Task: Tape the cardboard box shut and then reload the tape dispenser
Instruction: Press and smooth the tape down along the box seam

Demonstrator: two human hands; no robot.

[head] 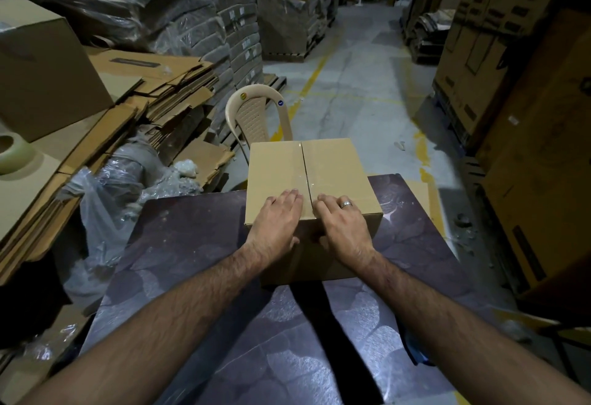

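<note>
A brown cardboard box stands on the dark patterned table, its top flaps closed and clear tape running along the centre seam. My left hand lies flat on the near left of the box top, fingers beside the seam, thumb over the front face. My right hand, with a ring, lies flat on the near right of the top in the same way. Neither hand holds anything. A pale green tape roll rests on cardboard at the far left. No tape dispenser is visible.
A beige plastic chair stands just behind the box. Flattened cardboard sheets and plastic wrap pile up on the left. Tall stacked cartons line the right. A concrete aisle with yellow lines runs ahead.
</note>
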